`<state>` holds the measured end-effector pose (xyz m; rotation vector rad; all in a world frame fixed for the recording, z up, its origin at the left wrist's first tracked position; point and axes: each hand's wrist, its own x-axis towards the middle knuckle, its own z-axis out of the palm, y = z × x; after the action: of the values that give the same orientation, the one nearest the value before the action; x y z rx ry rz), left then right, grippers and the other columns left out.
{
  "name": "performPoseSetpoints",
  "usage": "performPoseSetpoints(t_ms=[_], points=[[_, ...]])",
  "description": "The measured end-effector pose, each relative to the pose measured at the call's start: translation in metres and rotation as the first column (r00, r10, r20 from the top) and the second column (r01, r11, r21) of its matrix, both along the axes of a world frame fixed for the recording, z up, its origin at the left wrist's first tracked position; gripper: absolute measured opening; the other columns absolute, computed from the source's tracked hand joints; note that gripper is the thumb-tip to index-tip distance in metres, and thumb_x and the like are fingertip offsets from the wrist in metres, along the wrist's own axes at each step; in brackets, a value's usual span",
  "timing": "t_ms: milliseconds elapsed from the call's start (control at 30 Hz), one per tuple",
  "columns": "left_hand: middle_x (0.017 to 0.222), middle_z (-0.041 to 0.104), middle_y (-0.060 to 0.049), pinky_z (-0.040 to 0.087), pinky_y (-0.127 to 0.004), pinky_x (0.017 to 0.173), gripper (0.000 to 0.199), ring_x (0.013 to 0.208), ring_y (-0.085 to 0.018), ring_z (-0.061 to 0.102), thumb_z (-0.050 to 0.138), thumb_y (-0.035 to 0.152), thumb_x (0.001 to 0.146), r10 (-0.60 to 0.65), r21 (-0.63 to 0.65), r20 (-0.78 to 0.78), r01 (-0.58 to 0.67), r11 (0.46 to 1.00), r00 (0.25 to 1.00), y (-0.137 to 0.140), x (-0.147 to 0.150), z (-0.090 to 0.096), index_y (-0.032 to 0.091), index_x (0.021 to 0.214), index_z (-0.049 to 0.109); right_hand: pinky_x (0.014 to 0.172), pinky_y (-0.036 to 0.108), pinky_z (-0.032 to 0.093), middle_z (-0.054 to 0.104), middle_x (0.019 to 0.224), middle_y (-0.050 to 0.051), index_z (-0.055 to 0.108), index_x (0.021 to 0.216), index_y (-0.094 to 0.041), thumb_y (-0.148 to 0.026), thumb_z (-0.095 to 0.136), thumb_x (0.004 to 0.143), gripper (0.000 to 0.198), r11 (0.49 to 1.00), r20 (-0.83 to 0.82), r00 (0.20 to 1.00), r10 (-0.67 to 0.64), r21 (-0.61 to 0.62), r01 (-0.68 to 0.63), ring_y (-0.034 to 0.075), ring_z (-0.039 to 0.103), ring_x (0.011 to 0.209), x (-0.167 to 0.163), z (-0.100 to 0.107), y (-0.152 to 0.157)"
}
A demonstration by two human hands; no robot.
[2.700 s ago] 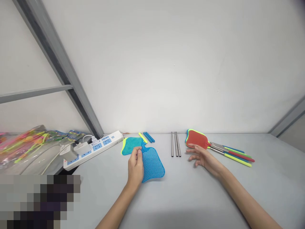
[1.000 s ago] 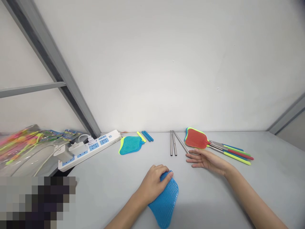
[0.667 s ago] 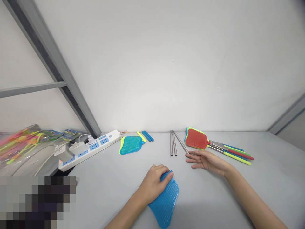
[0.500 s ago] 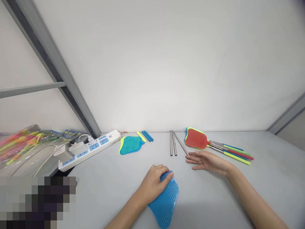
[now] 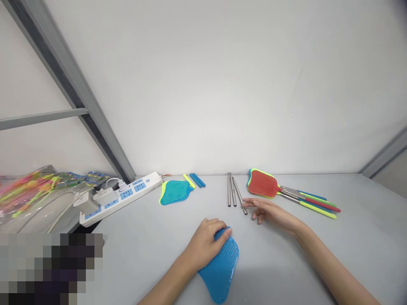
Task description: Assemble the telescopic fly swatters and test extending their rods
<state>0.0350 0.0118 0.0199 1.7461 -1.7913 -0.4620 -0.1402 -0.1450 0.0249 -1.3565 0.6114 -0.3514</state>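
Note:
My left hand (image 5: 208,243) is wrapped over the narrow end of a blue fly swatter head (image 5: 221,271), pinching it against the table. The wide end of that mesh head points toward me. My right hand (image 5: 270,214) hovers low over the table with its index finger stretched out and the other fingers loosely bent. Its index fingertip is at the near part of a slanted metal rod (image 5: 239,195); whether they touch I cannot tell. Two more metal rods (image 5: 229,190) lie side by side just left of it.
Assembled fly swatters (image 5: 263,184) lie stacked at the back right. Blue and yellow swatter heads (image 5: 174,192) lie left of centre, beside yellow and blue handle sleeves (image 5: 197,180). A power strip (image 5: 124,197) with plugs and plastic-bagged items (image 5: 41,190) are at the left.
The slanted rod's near end has shifted left and toward me, closer to the other rods. My right hand has moved slightly left, its fingers now more bent. My left hand stays put.

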Motion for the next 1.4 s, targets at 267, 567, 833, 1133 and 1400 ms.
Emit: performPoseSetpoints(t_ms=[267,567,833,1133,1400], points=[[0.073,0.057,0.001,0.033,-0.028,0.071,0.031,0.070,-0.013,0.049,0.031,0.039,0.084,0.002,0.013,-0.004,-0.002,1.000,1.000,0.000,0.001,0.001,0.020,0.073,0.052,0.043,0.021,0.034,0.052,0.045,-0.001,0.054,0.108,-0.014,-0.043,0.040,0.080,0.043,0.997,-0.105,0.994,0.032,-0.072,-0.040,0.008,0.041,0.038,-0.003,-0.002,-0.001],[0.073,0.057,0.001,0.033,-0.027,0.071,0.030,0.071,-0.012,0.050,0.031,0.038,0.084,0.010,0.003,0.000,-0.010,1.000,1.000,0.000,0.000,0.001,0.020,0.071,0.051,0.044,0.020,0.041,0.055,0.105,0.010,0.056,0.104,-0.019,-0.040,0.050,0.074,0.037,0.985,-0.090,0.996,-0.024,-0.170,0.009,0.013,0.053,0.070,0.004,-0.009,0.000],[0.073,0.057,0.000,0.035,-0.028,0.071,0.031,0.071,-0.013,0.050,0.031,0.039,0.083,0.014,0.001,-0.004,-0.014,1.000,1.000,0.000,-0.001,0.002,0.020,0.073,0.053,0.033,0.016,0.031,0.052,0.040,-0.001,0.053,0.106,-0.012,-0.047,0.038,0.078,0.047,0.983,-0.213,0.960,0.184,0.013,-0.185,0.008,0.042,0.033,-0.002,-0.011,-0.001],[0.073,0.058,0.000,0.035,-0.029,0.073,0.031,0.072,-0.014,0.051,0.032,0.038,0.083,0.016,-0.009,-0.005,-0.016,1.000,1.000,-0.001,-0.001,0.002,0.020,0.072,0.054,0.030,0.016,0.027,0.053,0.047,-0.001,0.061,0.091,-0.014,-0.048,0.041,0.076,0.043,0.930,-0.362,0.898,0.251,-0.169,-0.328,0.004,0.034,0.030,0.003,-0.006,0.006],[0.072,0.057,0.000,0.034,-0.029,0.072,0.031,0.070,-0.014,0.051,0.032,0.038,0.083,0.022,-0.003,0.011,-0.022,1.000,1.000,-0.001,-0.001,0.001,0.020,0.072,0.054,0.035,0.017,0.031,0.044,0.052,-0.004,0.058,0.080,-0.015,-0.038,0.056,0.069,0.025,0.887,-0.378,0.884,0.275,-0.254,-0.385,0.006,0.042,0.038,0.000,-0.007,0.005]])
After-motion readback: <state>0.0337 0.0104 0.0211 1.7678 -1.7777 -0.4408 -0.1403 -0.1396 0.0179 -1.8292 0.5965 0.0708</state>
